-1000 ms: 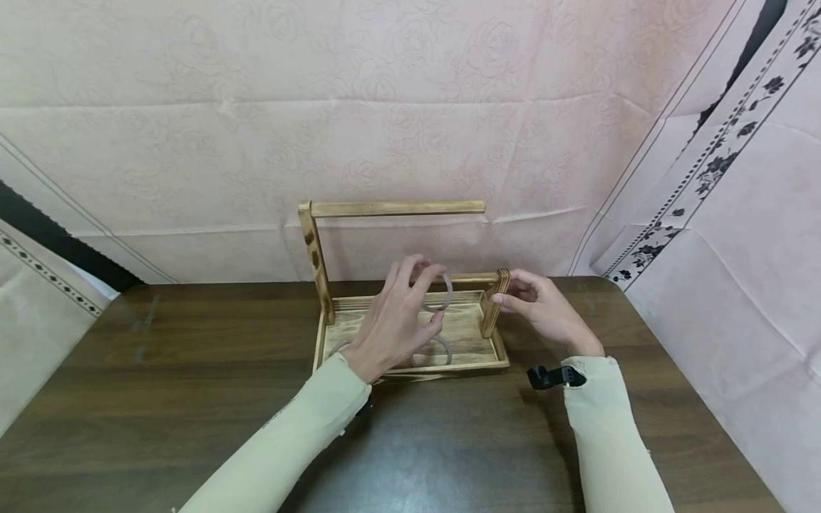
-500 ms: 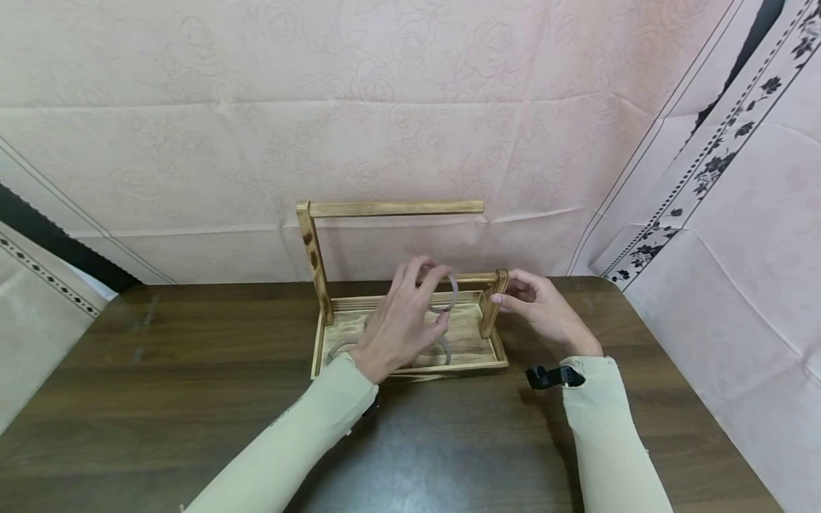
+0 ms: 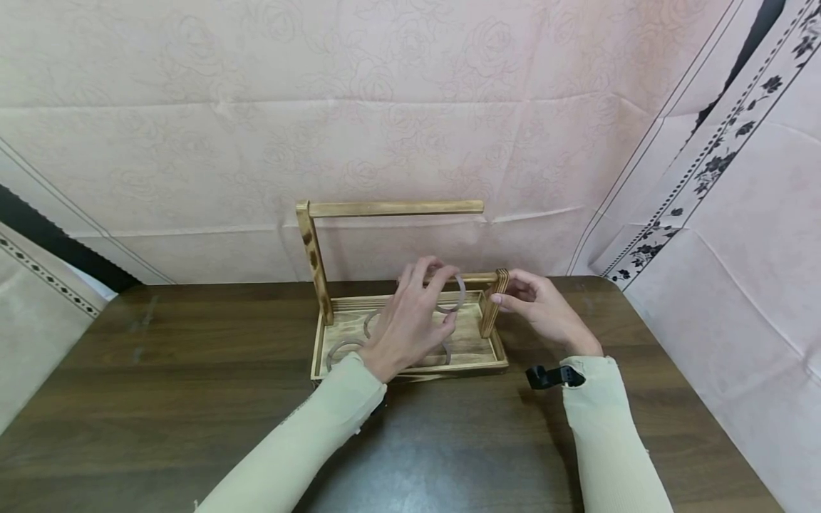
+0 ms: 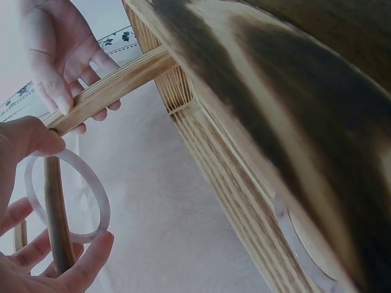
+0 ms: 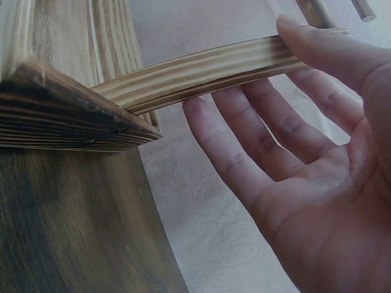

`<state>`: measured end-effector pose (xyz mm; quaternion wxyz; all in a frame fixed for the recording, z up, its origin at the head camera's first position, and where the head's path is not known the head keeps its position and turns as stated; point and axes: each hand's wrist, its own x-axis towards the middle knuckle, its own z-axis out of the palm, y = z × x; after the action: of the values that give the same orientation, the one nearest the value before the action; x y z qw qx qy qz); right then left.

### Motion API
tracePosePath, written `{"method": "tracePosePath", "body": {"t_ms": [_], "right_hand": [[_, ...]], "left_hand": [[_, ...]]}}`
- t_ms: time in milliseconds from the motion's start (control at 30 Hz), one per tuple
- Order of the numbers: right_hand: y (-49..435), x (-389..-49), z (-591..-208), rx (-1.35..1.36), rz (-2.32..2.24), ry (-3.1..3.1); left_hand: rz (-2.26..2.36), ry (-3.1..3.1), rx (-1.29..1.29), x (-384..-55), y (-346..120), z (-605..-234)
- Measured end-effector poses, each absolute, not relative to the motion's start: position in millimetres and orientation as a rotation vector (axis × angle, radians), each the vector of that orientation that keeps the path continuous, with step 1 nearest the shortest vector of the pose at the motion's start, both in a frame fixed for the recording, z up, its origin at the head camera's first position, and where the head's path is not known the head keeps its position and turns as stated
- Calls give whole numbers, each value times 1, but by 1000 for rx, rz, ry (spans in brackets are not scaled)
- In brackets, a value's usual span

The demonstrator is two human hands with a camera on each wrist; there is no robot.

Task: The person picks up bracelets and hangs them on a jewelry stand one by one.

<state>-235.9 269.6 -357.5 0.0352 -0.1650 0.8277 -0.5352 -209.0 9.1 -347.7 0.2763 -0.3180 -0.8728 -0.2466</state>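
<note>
My left hand point(image 3: 410, 320) pinches a pale translucent bangle point(image 3: 462, 292) between thumb and fingers. In the left wrist view the bangle point(image 4: 105, 204) encircles the lower rod point(image 4: 57, 213) of a wooden display rack. Around the right post point(image 3: 490, 313) of that rack my right hand point(image 3: 548, 313) grips with thumb and fingers on opposite sides, as the right wrist view shows on the post point(image 5: 208, 73). Several more bangles lie in the rack's tray point(image 3: 449, 370), one bangle point(image 3: 335, 348) at its front left. My left hand hides the lower rod's left end.
A taller left post point(image 3: 313, 249) carries an upper rod point(image 3: 398, 208) above my left hand; its right end is free. The rack stands near the back edge of the brown table point(image 3: 192, 399). Patterned cloth point(image 3: 385, 142) hangs behind.
My left hand has moved slightly right along the lower rod with the bangle, uncovering more bangles at the tray's left. The right hand stays on the post.
</note>
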Motion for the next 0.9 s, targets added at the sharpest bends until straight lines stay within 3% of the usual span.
{"method": "tracePosePath", "body": {"t_ms": [900], "right_hand": [[270, -236, -357, -500, -1644, 2536]], "left_hand": [[-655, -2355, -862, -214, 26, -349]]}}
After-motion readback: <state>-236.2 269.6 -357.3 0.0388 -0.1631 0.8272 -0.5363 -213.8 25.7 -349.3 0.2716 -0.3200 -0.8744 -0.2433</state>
